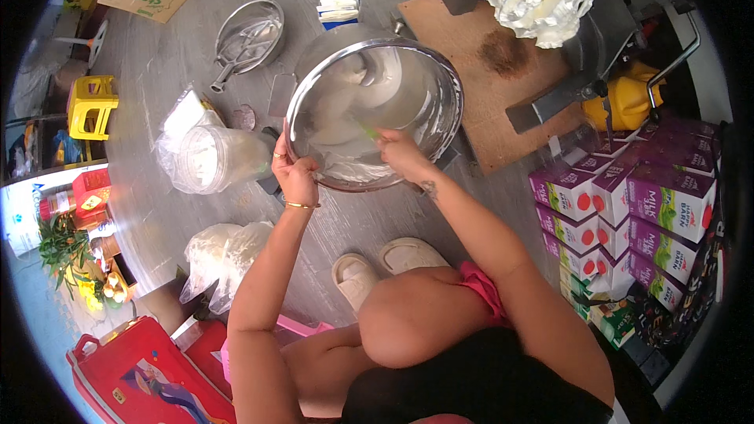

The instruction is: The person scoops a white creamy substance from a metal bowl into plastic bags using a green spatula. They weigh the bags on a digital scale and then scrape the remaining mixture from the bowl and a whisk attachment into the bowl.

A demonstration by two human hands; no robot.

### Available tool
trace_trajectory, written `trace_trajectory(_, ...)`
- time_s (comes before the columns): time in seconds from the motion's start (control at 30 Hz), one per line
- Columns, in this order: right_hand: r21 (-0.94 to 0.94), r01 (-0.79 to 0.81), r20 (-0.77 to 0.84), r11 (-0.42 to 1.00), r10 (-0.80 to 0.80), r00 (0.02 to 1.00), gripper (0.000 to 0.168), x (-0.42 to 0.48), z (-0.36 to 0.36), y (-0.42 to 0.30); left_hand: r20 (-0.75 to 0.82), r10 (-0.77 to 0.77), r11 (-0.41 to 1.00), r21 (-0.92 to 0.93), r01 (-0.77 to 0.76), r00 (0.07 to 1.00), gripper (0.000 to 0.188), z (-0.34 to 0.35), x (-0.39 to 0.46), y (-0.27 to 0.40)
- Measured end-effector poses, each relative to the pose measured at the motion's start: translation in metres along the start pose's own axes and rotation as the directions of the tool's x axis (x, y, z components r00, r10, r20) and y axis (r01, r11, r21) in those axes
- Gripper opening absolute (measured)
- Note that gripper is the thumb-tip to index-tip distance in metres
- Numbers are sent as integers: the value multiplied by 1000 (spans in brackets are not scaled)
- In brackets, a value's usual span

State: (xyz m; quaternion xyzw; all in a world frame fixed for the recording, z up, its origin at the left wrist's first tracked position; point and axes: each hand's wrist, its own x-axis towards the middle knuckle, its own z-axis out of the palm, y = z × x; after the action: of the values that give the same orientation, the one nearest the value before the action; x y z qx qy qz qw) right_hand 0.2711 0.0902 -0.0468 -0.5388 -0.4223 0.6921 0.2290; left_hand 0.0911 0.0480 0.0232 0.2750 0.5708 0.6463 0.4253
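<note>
A large steel mixing bowl [436,59] stands tilted towards me, its inside smeared with white cream [353,171]. My left hand [296,175] grips the bowl's rim at the lower left. Inside the bowl, my right hand [403,153] is closed on a green-handled tool [369,129]; its far end is hard to make out against the cream. At the upper right hangs a wire whisk attachment [542,0] thickly coated in white cream. Left of the bowl lies a clear plastic tub [203,159] with white contents, wrapped in a plastic bag.
A steel bowl with a flat beater [250,35] sits farther off, left of opened cartons [339,3]. A brown board [489,123] lies under the mixer. Stacked milk cartons [660,200] stand at the right. Plastic bags [221,259], a red case [147,377] and a yellow stool [91,107] are leftward.
</note>
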Motion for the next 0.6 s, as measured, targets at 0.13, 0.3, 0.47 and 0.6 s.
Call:
trace_trajectory(0.13, 117, -105, 24, 988, 103, 994, 37, -37, -14, -48, -35, -33, 999, -12, 32, 999, 69, 4, 7, 6)
trace_trajectory(0.3, -200, 254, -59, 946, -270, 961, 34, -80, -41, -69, -93, -180, 959, -236, 154, 979, 68, 27, 17, 28)
trace_trajectory(0.47, -296, 386, 30, 874, -395, 918, 33, -137, -37, -146, -144, -336, 869, -429, 248, 931, 61, 19, 32, 46)
trace_trajectory(0.6, -398, 537, 209, 744, -497, 842, 31, -135, 15, -199, -183, -345, 845, -487, 220, 921, 40, -3, 22, 40)
